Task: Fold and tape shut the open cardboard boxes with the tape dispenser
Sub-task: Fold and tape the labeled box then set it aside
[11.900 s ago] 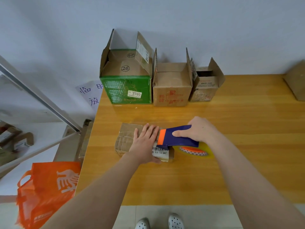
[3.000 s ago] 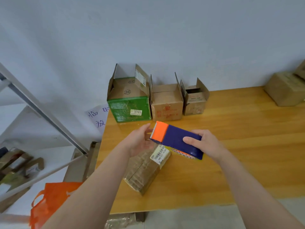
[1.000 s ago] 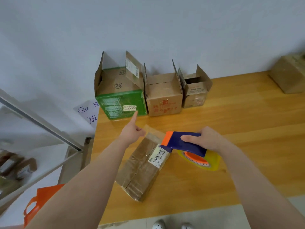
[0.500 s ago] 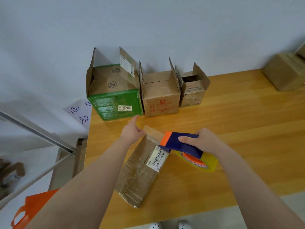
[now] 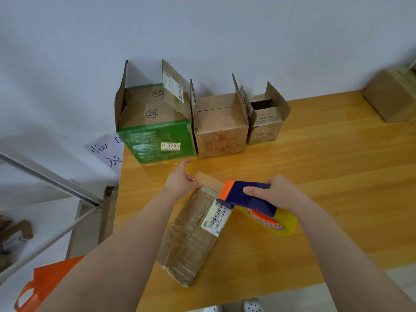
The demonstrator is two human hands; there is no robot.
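Wooden and honey-coloured, the counter (image 5: 326, 181) fills the view. A pair of white shoes (image 5: 253, 306) shows below its near edge, and an orange bag (image 5: 42, 282) sits on the floor to the left under a metal shelf frame (image 5: 51, 176). Nearest on the counter a flat box (image 5: 191, 239) lies slantwise, its seam taped over and a barcode label (image 5: 216, 216) at its right side. Beyond it three open boxes stand in a row against the wall: a green box (image 5: 157, 140) with its flaps up, a middle box (image 5: 221, 131) pressed beside it, and a small box (image 5: 266, 122) at the right. A sheet of paper (image 5: 108, 152) with handwritten characters hangs left of the green box, and a closed carton (image 5: 391, 95) sits well apart at the far right. The right hand (image 5: 279, 192) grasps the tape dispenser (image 5: 245, 197) from above, the dispenser's orange nose at the flat box's right edge and its yellow roll on the counter. The left hand (image 5: 180, 182) sits at the flat box's far end by a clear tape strip (image 5: 210, 179), forefinger straight towards the green box; whether it pinches the tape cannot be told.
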